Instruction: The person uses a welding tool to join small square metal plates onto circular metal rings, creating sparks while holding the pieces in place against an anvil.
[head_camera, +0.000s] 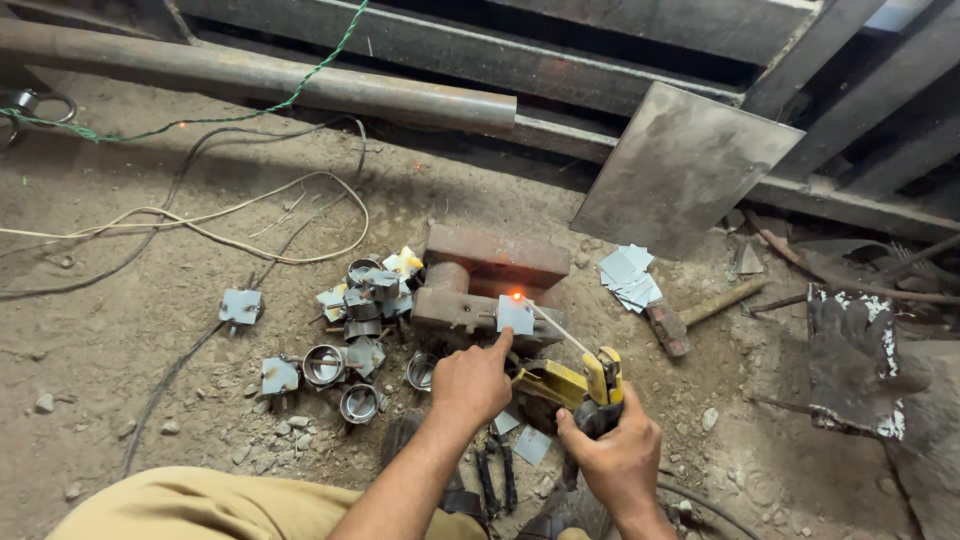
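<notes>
Left hand (470, 382) fingers press the small steel plate (516, 316) bare — the glowing electrode tip (517, 297), at 12 o'clock, could burn them; right hand (617, 460) grips the electrode holder (598, 385).

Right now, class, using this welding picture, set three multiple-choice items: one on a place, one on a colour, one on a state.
1. Where does the hammer lie?
A. right of the steel block
B. on the pipe
C. in a hand

2. What colour is the electrode holder?
A. blue
B. yellow
C. white

3. What does the rod tip show?
A. dark
B. wet
C. glowing orange

Answers: 1 A, it rests on dirt right of the block. 2 B, yellow jaws in the right hand. 3 C, an orange spark beside the left hand finger.
</notes>
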